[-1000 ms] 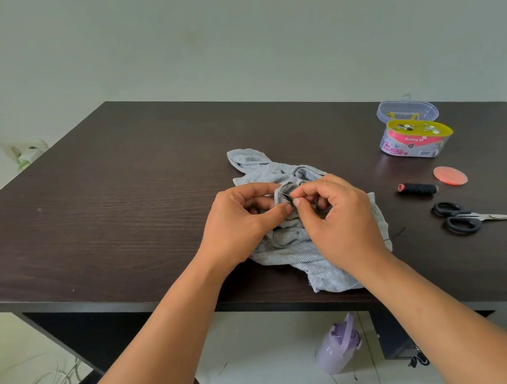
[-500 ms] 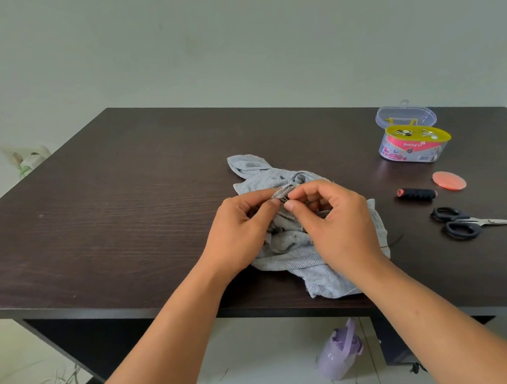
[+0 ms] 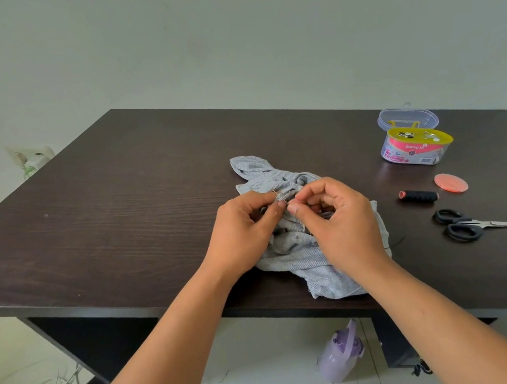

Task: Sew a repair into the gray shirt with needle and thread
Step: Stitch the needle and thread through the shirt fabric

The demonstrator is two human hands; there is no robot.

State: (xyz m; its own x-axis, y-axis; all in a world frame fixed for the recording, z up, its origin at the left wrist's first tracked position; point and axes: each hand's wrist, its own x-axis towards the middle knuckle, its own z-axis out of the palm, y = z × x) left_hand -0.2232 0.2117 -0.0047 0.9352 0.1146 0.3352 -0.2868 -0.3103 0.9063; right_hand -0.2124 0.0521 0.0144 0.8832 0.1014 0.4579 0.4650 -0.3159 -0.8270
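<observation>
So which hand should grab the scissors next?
Probably the right hand: the scissors lie on its side of the table, while the left hand pinches the gray shirt fold.

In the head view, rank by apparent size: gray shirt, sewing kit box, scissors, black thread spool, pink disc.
Largest to smallest as they look:
1. gray shirt
2. sewing kit box and scissors: too close to rank
3. black thread spool
4. pink disc, only slightly smaller than the spool

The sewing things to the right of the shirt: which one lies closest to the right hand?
The black thread spool, lying on its side. The right hand is nearer to it than to the scissors, the pink disc or the sewing kit box.
</observation>
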